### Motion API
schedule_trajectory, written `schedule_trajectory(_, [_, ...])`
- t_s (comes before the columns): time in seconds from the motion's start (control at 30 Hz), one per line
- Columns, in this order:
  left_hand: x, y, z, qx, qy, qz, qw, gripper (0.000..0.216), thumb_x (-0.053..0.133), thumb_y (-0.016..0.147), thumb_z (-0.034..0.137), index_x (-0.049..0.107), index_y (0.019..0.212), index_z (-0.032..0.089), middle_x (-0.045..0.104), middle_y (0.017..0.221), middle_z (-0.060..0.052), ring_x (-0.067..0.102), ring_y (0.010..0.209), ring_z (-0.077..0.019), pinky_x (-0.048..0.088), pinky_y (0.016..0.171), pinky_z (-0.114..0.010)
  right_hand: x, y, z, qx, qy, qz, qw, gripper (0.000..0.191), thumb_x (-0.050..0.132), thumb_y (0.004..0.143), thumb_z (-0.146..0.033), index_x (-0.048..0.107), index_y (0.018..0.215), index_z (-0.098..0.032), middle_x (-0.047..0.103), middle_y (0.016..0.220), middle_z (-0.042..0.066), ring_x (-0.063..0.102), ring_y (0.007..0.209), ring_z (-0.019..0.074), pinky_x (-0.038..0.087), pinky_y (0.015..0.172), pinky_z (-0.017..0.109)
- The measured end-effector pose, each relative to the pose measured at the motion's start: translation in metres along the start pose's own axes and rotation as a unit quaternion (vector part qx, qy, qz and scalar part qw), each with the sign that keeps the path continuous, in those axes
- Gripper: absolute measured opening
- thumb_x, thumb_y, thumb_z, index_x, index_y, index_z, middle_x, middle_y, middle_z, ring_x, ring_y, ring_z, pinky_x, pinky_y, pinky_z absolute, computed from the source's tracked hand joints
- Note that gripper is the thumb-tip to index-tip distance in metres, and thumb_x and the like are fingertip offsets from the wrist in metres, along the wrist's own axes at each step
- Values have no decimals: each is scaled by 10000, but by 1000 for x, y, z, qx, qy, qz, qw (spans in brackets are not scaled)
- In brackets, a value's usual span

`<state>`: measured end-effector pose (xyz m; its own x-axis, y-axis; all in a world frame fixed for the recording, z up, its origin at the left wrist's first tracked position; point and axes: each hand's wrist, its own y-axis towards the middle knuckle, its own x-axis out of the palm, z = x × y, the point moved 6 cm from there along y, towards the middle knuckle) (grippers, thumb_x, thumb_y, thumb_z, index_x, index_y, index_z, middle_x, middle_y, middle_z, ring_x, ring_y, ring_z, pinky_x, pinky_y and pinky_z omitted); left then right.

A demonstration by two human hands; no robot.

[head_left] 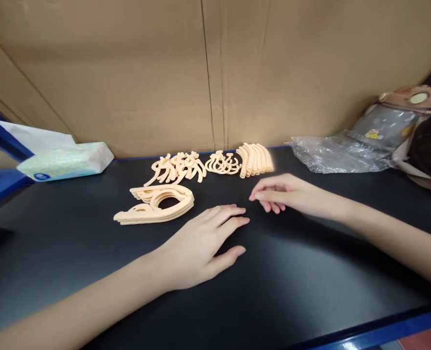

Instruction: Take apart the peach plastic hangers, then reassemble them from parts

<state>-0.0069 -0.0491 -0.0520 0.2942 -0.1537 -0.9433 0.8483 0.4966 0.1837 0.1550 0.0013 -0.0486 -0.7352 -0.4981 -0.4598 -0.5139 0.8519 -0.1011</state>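
My left hand (204, 243) lies palm down over the black tabletop (291, 291), fingers spread and holding nothing. To its upper left, several folded cream plastic folding hangers (179, 210) are stacked flat, apart from my fingers. My right hand (288, 194) is loosely curled above the table, thumb tip close against the index finger, with nothing visible in it. Beyond it stands a row of curved cream hanger arms (255, 159). Small cream hooks (222, 163) lie in a pile beside them, and further left is a heap of curved cream pieces (179, 166).
A tissue pack (69, 163) sits at the back left. Crumpled clear plastic (342, 153) lies at the back right, beside a clear bag with a brown top (386, 126). A cardboard wall (146, 73) rises behind the table. A blue edge (393, 330) runs along the front right.
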Motion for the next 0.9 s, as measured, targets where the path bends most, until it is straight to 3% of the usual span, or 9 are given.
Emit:
schedule_trajectory(0.13, [2, 5, -3, -17, 0, -3, 1000, 376, 452, 944, 331, 517, 1283, 186, 499, 1389, -101, 411, 1326, -247, 387, 1085, -422, -46, 16, 4, 30, -39, 142, 989, 206, 559, 861, -322, 618, 940, -141, 583, 682, 11, 504, 549, 96, 384, 503, 237])
schedule_trajectory(0.2, [2, 4, -3, -17, 2, -5, 1000, 378, 441, 948, 337, 507, 1293, 196, 489, 1401, -94, 406, 1330, -244, 384, 1086, -425, -79, 25, 14, 70, -66, 254, 962, 232, 520, 877, -250, 569, 1074, -137, 606, 754, 35, 513, 563, 95, 397, 506, 231])
schedule_trajectory(0.27, [1, 3, -3, -16, 7, -9, 1000, 381, 431, 953, 338, 496, 1305, 207, 480, 1414, -89, 403, 1334, -246, 384, 1085, -434, -106, 37, 26, 101, -108, 314, 938, 313, 516, 881, -271, 513, 1157, -124, 632, 898, 83, 540, 610, 103, 413, 513, 235])
schedule_trajectory(0.37, [1, 3, -4, -14, 13, -19, 1000, 388, 417, 956, 335, 486, 1317, 207, 472, 1423, -88, 404, 1337, -247, 383, 1085, -438, -132, 53, 44, 130, -153, 337, 920, 533, 563, 851, -356, 396, 1278, -86, 642, 943, 133, 580, 670, 165, 440, 543, 287])
schedule_trajectory(0.47, [0, 4, -4, -15, 13, -24, 999, 400, 409, 958, 339, 480, 1325, 197, 464, 1429, -93, 396, 1342, -246, 375, 1093, -434, -140, 64, 55, 150, -214, 335, 905, 749, 649, 767, -495, 358, 1310, -69, 660, 892, 145, 616, 799, 271, 466, 692, 392])
schedule_trajectory(0.6, [0, 3, -4, -18, 14, -26, 999, 400, 407, 961, 334, 477, 1329, 194, 464, 1429, -88, 396, 1341, -243, 366, 1098, -432, -136, 70, 58, 159, -270, 315, 896, 769, 686, 707, -549, 429, 1257, -77, 657, 987, 188, 592, 993, 365, 435, 836, 474])
schedule_trajectory(0.73, [0, 2, -4, -15, 8, -16, 1000, 384, 425, 958, 310, 480, 1322, 203, 470, 1423, -82, 400, 1338, -245, 369, 1096, -428, -133, 72, 57, 159, -280, 300, 898, 724, 673, 729, -507, 422, 1271, -98, 683, 905, 136, 622, 947, 322, 479, 796, 434])
schedule_trajectory(0.9, [0, 2, -5, -19, 9, -15, 1000, 376, 440, 952, 296, 486, 1315, 212, 477, 1417, -81, 417, 1327, -252, 378, 1088, -440, -131, 73, 58, 166, -258, 287, 907, 704, 662, 740, -396, 368, 1308, -102, 686, 772, 76, 643, 663, 215, 507, 518, 308])
